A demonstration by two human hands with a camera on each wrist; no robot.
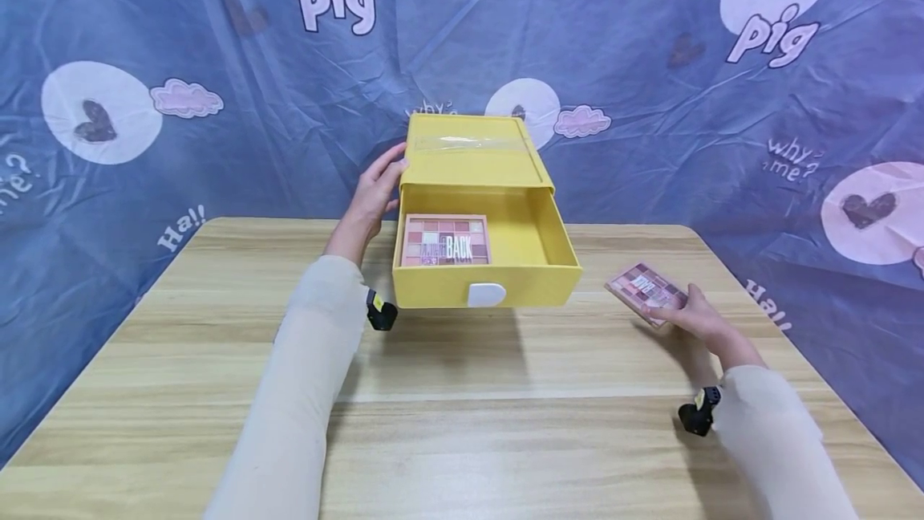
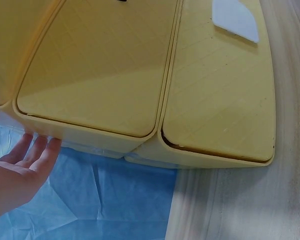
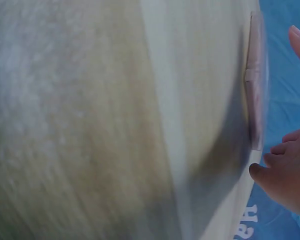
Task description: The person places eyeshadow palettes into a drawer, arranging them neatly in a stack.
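Pink-rimmed, a palette [image 1: 645,289] is at the table's right side, white lettering across its rows of colour squares. The right hand [image 1: 702,321] is at its near right corner, thumb spread apart from the fingers; whether they grasp it, I cannot tell. To the left, a yellow drawer [image 1: 433,289] stands pulled out, a white tab [image 1: 487,295] on its front. Inside, a second palette [image 1: 443,240] lies in the left half, close to the front wall, "BACK" legible on it. Behind, the yellow cabinet [image 1: 469,165] has clear tape [image 1: 462,144] across its top; the left wrist view shows two more drawer fronts below, both pushed in. The left hand [image 1: 371,199] rests against the cabinet's left side, fingers extended, gripping nothing. The table [image 1: 541,456] is pale, grained wood with a seam running across. Beyond it hangs a creased blue cloth [image 1: 274,135], printed with white ovals, dark hearts, pink clouds and "pig", "why me?" and "Ha!!".
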